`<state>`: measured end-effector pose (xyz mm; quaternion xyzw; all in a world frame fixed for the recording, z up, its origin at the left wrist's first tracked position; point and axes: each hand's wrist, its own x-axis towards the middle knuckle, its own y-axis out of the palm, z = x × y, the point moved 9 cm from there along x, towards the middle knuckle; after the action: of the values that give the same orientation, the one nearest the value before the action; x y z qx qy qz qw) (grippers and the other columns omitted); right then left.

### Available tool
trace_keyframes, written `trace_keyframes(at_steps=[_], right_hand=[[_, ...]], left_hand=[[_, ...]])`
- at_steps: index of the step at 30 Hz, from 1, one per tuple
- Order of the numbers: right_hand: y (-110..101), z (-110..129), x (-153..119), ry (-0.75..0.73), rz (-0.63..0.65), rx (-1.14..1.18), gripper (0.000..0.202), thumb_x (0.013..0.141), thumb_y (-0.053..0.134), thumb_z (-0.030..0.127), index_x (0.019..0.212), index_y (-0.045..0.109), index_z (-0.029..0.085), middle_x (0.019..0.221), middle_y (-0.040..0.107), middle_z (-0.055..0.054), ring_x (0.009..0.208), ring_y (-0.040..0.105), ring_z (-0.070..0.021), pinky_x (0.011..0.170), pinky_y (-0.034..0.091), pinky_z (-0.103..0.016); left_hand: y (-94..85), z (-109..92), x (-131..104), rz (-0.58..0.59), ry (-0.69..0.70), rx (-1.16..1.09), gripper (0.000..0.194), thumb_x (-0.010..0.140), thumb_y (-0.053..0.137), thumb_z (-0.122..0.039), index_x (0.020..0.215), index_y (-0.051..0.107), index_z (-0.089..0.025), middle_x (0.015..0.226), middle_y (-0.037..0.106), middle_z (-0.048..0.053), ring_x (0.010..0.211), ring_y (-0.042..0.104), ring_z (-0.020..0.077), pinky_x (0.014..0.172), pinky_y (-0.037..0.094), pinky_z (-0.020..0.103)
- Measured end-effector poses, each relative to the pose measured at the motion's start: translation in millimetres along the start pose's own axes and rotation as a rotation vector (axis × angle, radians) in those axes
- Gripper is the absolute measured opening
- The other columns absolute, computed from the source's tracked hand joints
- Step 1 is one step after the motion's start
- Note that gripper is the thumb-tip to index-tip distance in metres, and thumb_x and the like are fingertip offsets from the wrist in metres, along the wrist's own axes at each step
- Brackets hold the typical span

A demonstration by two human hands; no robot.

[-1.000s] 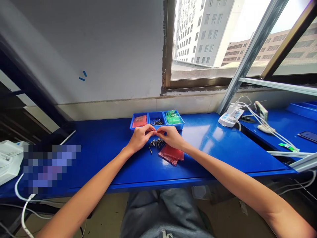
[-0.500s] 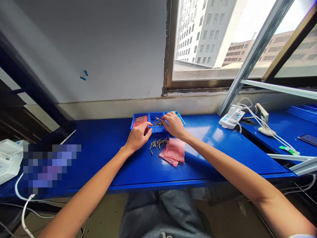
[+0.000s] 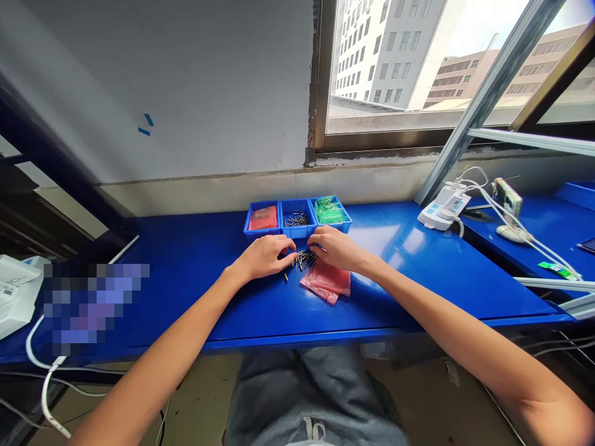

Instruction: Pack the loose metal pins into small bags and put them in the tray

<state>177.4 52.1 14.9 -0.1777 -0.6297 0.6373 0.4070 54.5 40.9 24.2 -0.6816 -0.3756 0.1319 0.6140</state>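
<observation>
Small dark and brassy metal pins (image 3: 304,258) lie in a loose pile on the blue table. My left hand (image 3: 266,255) is at the pile's left side, thumb and forefinger curved with a gap between them. From the right, my right hand (image 3: 338,249) reaches over the pile, its fingers bent and drawn together. Whatever its fingertips hold is too small to make out. Below it lie pink plastic bags (image 3: 328,282), flat and overlapping. Just behind the hands stands a blue bin with more metal pins (image 3: 297,218) in it.
Red bags (image 3: 263,218) fill the left blue bin, and green bags (image 3: 330,210) the right one. A white power strip (image 3: 444,207) with cables stands at the right, near a metal frame post (image 3: 465,118). The table's front edge (image 3: 297,339) runs close to my lap.
My right hand has come back from the middle bin toward me, over the pin pile. The left hand has moved slightly right and nearer to the pile. The bins are now uncovered.
</observation>
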Motion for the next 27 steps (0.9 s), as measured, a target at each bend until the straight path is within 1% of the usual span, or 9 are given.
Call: trace_keyframes(at_steps=[3,6,11,13,16,19,22,24,27], right_hand=[[-0.6,-0.7,1.7,0.006,0.012,0.01,0.025,0.099,0.053,0.016,0.11,0.075,0.017,0.106,0.068,-0.011,0.103,0.061,-0.0225,0.082,0.046,-0.03],[0.5,4.4,1.1,0.021,0.032,-0.001,0.026,0.101,0.052,0.017,0.109,0.076,0.017,0.106,0.068,-0.011,0.103,0.06,-0.0225,0.083,0.045,-0.03],[4.2,10.8,1.3,0.029,0.059,-0.022,0.03,0.103,0.048,0.018,0.107,0.077,0.017,0.104,0.068,-0.012,0.1,0.059,-0.0216,0.082,0.045,-0.029],[-0.6,6.0,2.3,0.037,0.035,-0.009,0.03,0.103,0.046,0.016,0.11,0.076,0.016,0.106,0.069,-0.012,0.101,0.06,-0.0211,0.082,0.045,-0.029],[-12.1,-9.1,2.7,0.068,-0.018,-0.013,0.032,0.101,0.045,0.01,0.109,0.076,0.016,0.104,0.071,-0.011,0.099,0.062,-0.0201,0.082,0.044,-0.028],[-11.1,-16.9,1.3,0.043,0.034,-0.051,0.031,0.094,0.052,0.005,0.105,0.077,0.019,0.101,0.072,-0.009,0.092,0.064,-0.0196,0.074,0.043,-0.027],[-3.6,-13.8,-0.9,-0.003,0.103,-0.119,0.03,0.088,0.054,0.001,0.098,0.076,0.019,0.099,0.072,-0.008,0.086,0.065,-0.019,0.065,0.039,-0.025],[-0.7,-9.6,-1.5,-0.016,0.12,-0.159,0.028,0.087,0.053,0.001,0.094,0.075,0.018,0.098,0.072,-0.009,0.083,0.065,-0.0187,0.061,0.037,-0.026],[-0.5,-2.9,-1.4,-0.034,0.116,-0.198,0.026,0.087,0.053,0.0,0.09,0.073,0.016,0.098,0.073,-0.01,0.083,0.065,-0.0193,0.06,0.036,-0.026]], left_hand=[[2.0,0.3,0.6,-0.002,-0.011,-0.021,0.02,0.097,0.058,-0.033,0.101,0.071,-0.019,0.088,0.07,0.004,0.077,0.063,0.0162,0.068,0.043,0.027],[3.2,3.6,1.0,-0.015,-0.03,-0.038,0.02,0.097,0.057,-0.032,0.1,0.072,-0.019,0.087,0.068,0.003,0.077,0.063,0.0157,0.068,0.043,0.027],[2.1,7.6,1.8,-0.058,-0.044,-0.035,0.02,0.099,0.053,-0.027,0.097,0.071,-0.019,0.093,0.07,0.004,0.08,0.064,0.0159,0.071,0.044,0.027],[2.3,7.4,1.9,-0.058,-0.039,-0.022,0.02,0.1,0.052,-0.026,0.098,0.07,-0.018,0.095,0.071,0.005,0.082,0.065,0.0162,0.072,0.045,0.028],[1.7,6.6,1.6,-0.056,-0.028,0.007,0.022,0.1,0.05,-0.025,0.099,0.07,-0.019,0.095,0.071,0.005,0.083,0.065,0.0164,0.073,0.045,0.028],[0.4,6.2,1.2,-0.054,-0.022,0.021,0.023,0.101,0.049,-0.026,0.099,0.07,-0.019,0.096,0.072,0.005,0.082,0.066,0.0167,0.072,0.045,0.027],[-1.4,5.7,0.8,-0.061,-0.017,0.027,0.023,0.101,0.049,-0.027,0.099,0.07,-0.019,0.096,0.072,0.005,0.081,0.067,0.0168,0.071,0.045,0.027],[-2.8,5.6,0.7,-0.072,-0.02,0.029,0.022,0.1,0.049,-0.027,0.098,0.07,-0.02,0.095,0.072,0.005,0.079,0.066,0.0166,0.069,0.045,0.026],[-3.1,5.3,0.8,-0.07,-0.026,0.028,0.022,0.1,0.05,-0.026,0.097,0.07,-0.02,0.094,0.072,0.005,0.079,0.066,0.0166,0.069,0.045,0.026]])
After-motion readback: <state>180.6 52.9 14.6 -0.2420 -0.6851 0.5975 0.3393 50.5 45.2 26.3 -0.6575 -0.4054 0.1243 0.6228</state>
